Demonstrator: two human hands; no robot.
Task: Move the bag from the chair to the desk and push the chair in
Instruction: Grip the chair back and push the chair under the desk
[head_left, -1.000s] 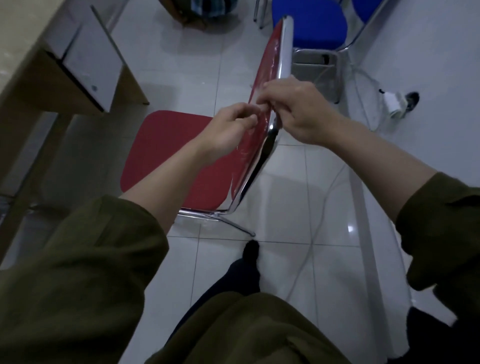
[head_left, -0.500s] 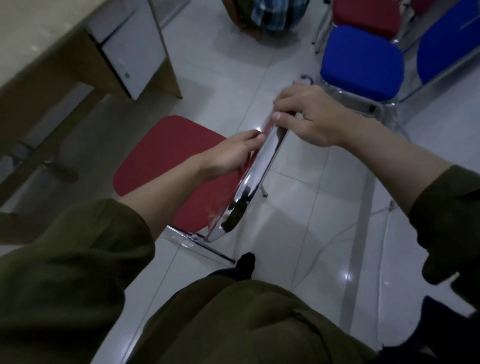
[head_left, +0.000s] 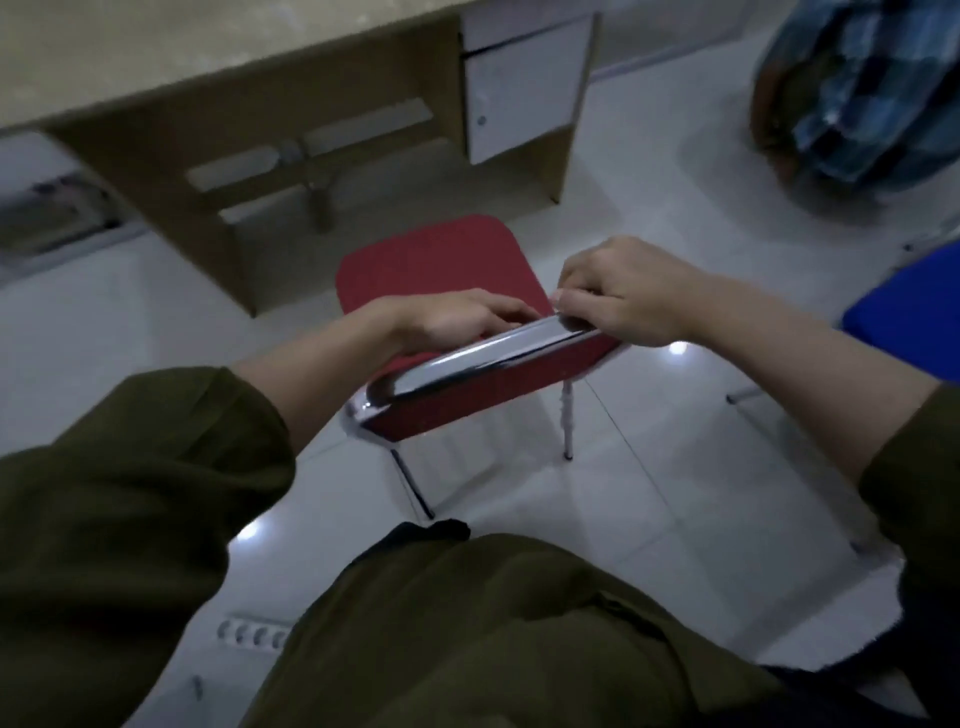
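Chair (head_left: 441, 262) stands at the centre, its red seat pointing to 12 o'clock toward the desk (head_left: 156, 67), whose top runs across the upper left from 9 to 12 o'clock. One red chair; its seat front lies near the desk's opening, not yet under it. Two chrome legs (head_left: 567, 421) show below the backrest. Left hand (head_left: 457, 322) lies over the front of the backrest's chrome top rail (head_left: 483, 358), fingers curled on it. Right hand (head_left: 623, 293), at 1 o'clock of the left one, pinches the rail's right end, fingers closed on it. Two olive sleeves (head_left: 130, 493) fill the lower corners. One white cabinet door (head_left: 519, 83) sits at the desk's right end, 12 o'clock. One checked bundle (head_left: 857, 93) lies on the floor at 2 o'clock; I cannot tell whether it is the bag. One blue seat (head_left: 914, 312) shows at 3 o'clock. One power strip (head_left: 254, 634) lies on the tiles at 7 o'clock.
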